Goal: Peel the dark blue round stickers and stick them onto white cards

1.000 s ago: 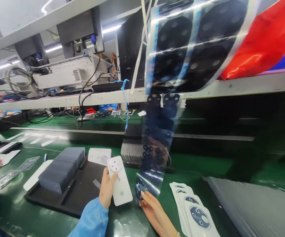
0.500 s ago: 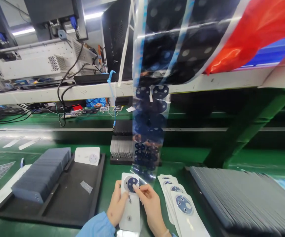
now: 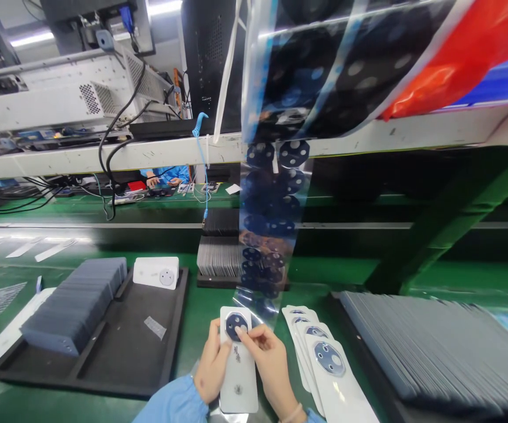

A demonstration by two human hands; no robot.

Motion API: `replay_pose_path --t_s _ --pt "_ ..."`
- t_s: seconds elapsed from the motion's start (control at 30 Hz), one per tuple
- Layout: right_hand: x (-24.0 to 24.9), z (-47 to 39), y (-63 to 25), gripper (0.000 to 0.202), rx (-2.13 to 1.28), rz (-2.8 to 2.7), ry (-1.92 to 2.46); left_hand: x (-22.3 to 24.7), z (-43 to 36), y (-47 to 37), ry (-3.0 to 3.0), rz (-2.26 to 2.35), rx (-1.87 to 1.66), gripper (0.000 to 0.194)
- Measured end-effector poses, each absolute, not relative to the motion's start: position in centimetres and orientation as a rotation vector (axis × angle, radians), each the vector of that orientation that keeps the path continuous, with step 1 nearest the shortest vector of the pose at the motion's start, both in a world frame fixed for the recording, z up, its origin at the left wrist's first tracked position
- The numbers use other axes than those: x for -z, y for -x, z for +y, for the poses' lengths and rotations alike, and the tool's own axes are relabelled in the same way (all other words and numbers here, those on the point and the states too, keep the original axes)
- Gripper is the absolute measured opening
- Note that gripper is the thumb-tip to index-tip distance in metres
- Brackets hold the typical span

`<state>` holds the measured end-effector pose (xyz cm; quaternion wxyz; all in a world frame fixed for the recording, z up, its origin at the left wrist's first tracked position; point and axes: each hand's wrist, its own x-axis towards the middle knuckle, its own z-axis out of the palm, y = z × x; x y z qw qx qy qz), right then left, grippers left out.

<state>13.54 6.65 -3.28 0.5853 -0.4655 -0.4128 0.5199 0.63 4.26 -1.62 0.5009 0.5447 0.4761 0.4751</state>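
A bare strip of green desk [image 3: 201,305] lies open between the shallow black tray [image 3: 104,364] and the fanned row of white cards [image 3: 324,364]; the hanging clear film strip of dark discs [image 3: 266,235] blocks the way ahead, the low overhead shelf [image 3: 148,154] above

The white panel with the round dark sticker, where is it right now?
Low centre in the head view: the white panel is held between left hand and right hand, just left of the fanned finished panels.
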Motion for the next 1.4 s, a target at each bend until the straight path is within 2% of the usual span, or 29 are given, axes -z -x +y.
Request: replay_pose_path --t_s 1.4 --pt "2.56 6.28 -13.42 0.048 -1.249 -0.905 1.057 2.08 4.29 -0.55 -1.310 1.124 -1.149 0.042"
